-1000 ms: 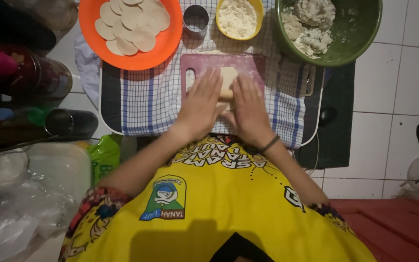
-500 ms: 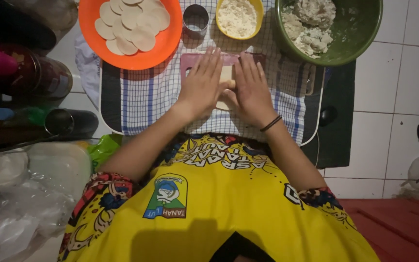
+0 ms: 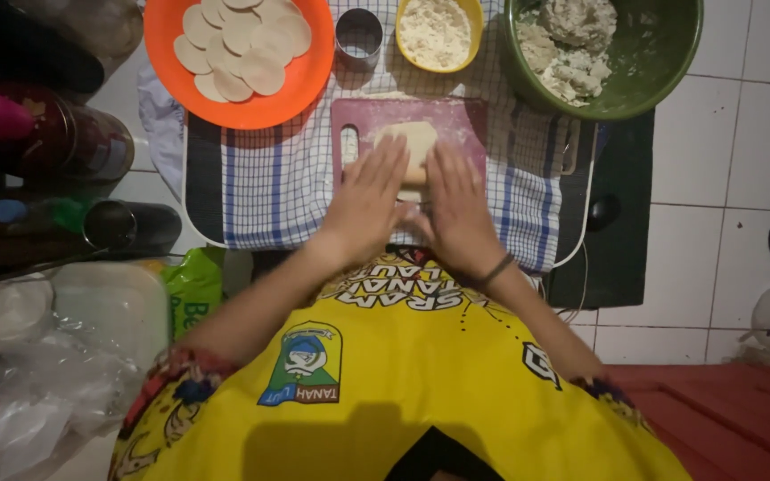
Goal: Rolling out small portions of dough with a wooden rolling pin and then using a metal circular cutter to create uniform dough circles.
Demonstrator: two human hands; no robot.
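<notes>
White tiles surround a checked cloth; both hands, flat and unclenched, press dough below an orange plate.

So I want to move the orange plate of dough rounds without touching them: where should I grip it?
Grip the orange plate by its bare rim on the near edge, coming from the checked cloth side. The dough rounds sit toward the far half, so the near rim is clear. The metal cup crowds its right edge.

White tiled floor, with a blue-checked cloth spread at centre, an orange plate far left, a green bowl far right, dark bottles lying left
</notes>
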